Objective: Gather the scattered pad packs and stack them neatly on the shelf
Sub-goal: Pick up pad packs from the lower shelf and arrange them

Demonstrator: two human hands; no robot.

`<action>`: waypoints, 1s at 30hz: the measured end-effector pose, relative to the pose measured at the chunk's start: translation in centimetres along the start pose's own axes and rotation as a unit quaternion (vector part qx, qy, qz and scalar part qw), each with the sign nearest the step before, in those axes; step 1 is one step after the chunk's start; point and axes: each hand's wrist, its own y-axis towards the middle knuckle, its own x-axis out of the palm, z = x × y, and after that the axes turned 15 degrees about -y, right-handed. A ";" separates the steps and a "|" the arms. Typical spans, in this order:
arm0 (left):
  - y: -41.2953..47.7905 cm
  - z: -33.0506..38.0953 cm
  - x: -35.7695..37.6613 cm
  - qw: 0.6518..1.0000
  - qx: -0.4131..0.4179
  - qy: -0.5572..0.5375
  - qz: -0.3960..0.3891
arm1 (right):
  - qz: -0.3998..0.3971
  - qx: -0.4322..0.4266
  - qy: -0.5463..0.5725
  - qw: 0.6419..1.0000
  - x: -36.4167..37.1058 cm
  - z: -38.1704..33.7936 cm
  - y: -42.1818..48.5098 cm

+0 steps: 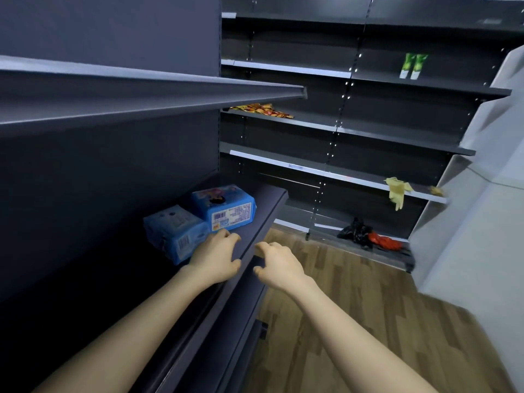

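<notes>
Two blue pad packs lie side by side on a dark shelf (263, 205) on my left. The farther pack (224, 207) shows a barcode on its front face. The nearer pack (175, 231) sits to its left, partly in shadow. My left hand (217, 258) hovers over the shelf just in front of the packs, fingers loosely curled, holding nothing. My right hand (279, 265) hangs beyond the shelf's front edge over the floor, fingers loosely curled and empty.
Another shelf board (141, 92) juts out above the packs. Across the aisle, dark shelving holds orange sachets (262, 109), green tubes (412, 65), a yellow glove (397, 190), and black (355, 231) and red bags (384, 241) low down. Wooden floor (340, 293) lies below; a pale wall (482, 222) stands right.
</notes>
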 end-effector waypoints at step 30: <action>12.4 -0.5 0.8 0.928 -0.314 -0.049 0.192 | 0.012 -0.193 0.076 0.978 -2.0 5.5 18.6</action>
